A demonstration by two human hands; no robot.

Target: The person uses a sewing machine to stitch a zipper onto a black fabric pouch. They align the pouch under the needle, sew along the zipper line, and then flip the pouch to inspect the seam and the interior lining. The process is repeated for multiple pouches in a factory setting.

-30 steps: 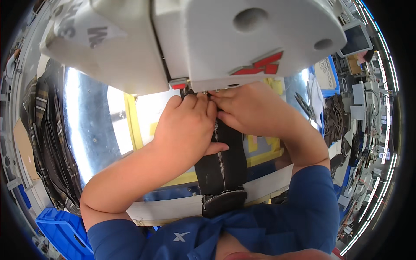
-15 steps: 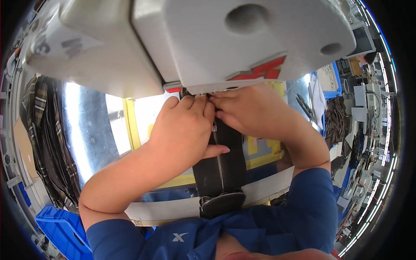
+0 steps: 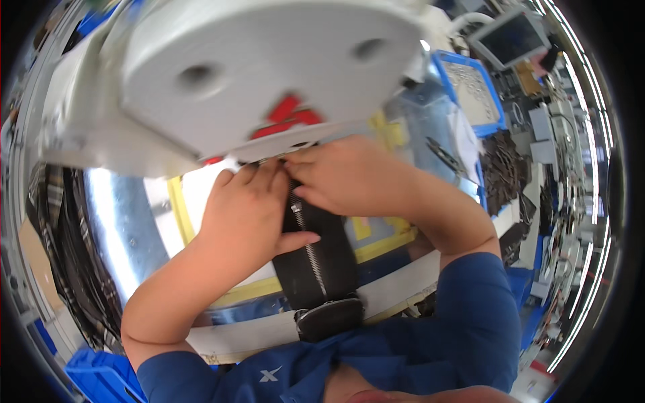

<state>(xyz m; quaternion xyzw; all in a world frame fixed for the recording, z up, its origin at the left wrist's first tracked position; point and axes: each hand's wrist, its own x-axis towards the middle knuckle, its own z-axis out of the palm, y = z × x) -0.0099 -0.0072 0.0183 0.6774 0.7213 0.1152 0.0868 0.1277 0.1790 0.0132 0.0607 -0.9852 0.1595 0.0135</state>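
Note:
A long black piece of fabric [image 3: 336,258] with a metal zipper [image 3: 310,252] down its middle runs from under a white sewing machine head [image 3: 269,74] toward my body. The silver zipper slider [image 3: 296,208] shows between my hands. My left hand [image 3: 248,208] rests on the fabric's left side, its bent fingers reaching up to the machine and its thumb stretched apart across the zipper. My right hand [image 3: 339,174] is closed on the fabric's right side, with thumb and fingers near the zipper. The machine hides the far end of the fabric and the needle area.
Dark and plaid fabric pieces [image 3: 64,248] hang in a stack at the left. A blue bin [image 3: 104,373] is below them. At the right are scissors [image 3: 443,154], a blue-rimmed tray [image 3: 500,101] of small parts and a brown scrap heap [image 3: 504,174]. Yellow tape [image 3: 383,248] marks the worktop.
The view has shifted and turned, so the machine, hands and fabric sit farther left and more of the right side shows. Both hands keep about the same places on the zippered fabric.

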